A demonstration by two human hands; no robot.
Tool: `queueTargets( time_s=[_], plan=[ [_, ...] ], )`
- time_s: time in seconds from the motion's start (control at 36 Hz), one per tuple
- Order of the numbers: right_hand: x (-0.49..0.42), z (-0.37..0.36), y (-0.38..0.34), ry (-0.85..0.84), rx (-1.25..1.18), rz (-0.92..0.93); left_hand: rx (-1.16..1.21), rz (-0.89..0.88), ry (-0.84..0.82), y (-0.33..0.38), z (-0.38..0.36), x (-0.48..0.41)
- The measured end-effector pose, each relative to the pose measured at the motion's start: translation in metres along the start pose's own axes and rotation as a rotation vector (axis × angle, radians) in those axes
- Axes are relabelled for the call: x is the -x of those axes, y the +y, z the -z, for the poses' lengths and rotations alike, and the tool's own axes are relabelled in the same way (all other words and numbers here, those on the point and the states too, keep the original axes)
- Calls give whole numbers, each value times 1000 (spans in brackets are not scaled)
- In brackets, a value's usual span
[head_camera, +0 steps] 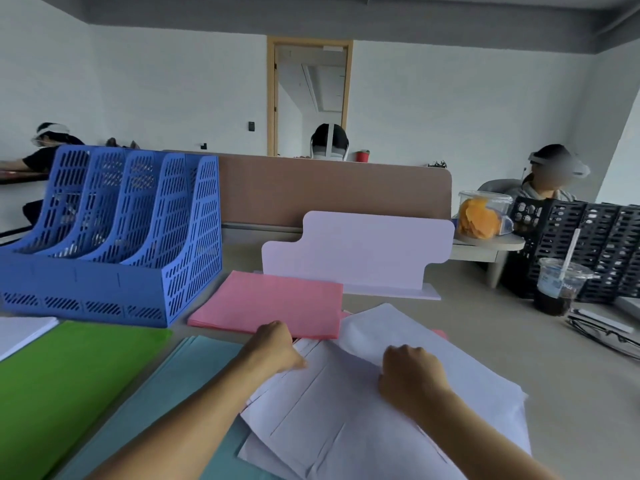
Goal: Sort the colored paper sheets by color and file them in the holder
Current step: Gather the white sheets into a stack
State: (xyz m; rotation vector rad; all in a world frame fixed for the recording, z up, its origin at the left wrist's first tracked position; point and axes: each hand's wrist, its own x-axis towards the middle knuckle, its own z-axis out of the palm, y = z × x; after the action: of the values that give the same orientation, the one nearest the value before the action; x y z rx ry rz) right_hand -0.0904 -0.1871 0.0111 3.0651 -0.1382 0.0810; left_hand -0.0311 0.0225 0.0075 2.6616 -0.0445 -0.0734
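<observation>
One four-slot holder [114,282]; pink pile [270,303], green pile [69,375], teal pile [197,365], one each; left hand [277,348], right hand [412,374] on white heap [329,414], fingers curled, grip unclear

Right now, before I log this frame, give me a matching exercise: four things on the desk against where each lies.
Things:
1 pink stack
2 green sheets
3 blue holder
4 white sheets

Places:
A front right, loosely piled
B back left
C front left
D middle, right of the holder

Pairs: 1-D, 2-C, 3-B, 4-A
</observation>
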Motion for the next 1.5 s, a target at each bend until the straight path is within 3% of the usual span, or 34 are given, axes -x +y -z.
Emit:
queueTargets(
  time_s=[0.33, 0.61, 0.69, 0.78, 0.86, 0.92, 0.97, 1.17, 1.31, 1.5],
  plan=[
    [1, -4, 25, 7, 69, -110, 112, -110, -69, -7, -13, -8],
    [0, 1, 51, -14, 58, -204, 187, -227, -19, 9, -30, -2],
    [2, 9, 56, 72, 0, -221, 238, -218, -74, 15, -33, -3],
    [0, 20, 60, 221, -291, -209, 331, -200, -159, 21, -36, -7],
    [-5, 38, 65, 295, -1012, -188, 321, -218, -172, 26, -35, -7],
    [-6, 47, 72, 323, -1474, -267, 339, -201, -177, 27, -36, -11],
    [-8, 44, 84, 313, -1660, -377, 330, -208, -186, 27, -37, -14],
    [-7, -29, 116, 41, -1521, -718, 359, -33, -211, 29, -30, -19],
    [-14, -34, 121, -29, -1469, -718, 242, 11, -216, 41, -24, -16],
    [-15, -35, 123, -41, -1423, -696, 267, -146, -50, 55, -25, -14]
  ],
)
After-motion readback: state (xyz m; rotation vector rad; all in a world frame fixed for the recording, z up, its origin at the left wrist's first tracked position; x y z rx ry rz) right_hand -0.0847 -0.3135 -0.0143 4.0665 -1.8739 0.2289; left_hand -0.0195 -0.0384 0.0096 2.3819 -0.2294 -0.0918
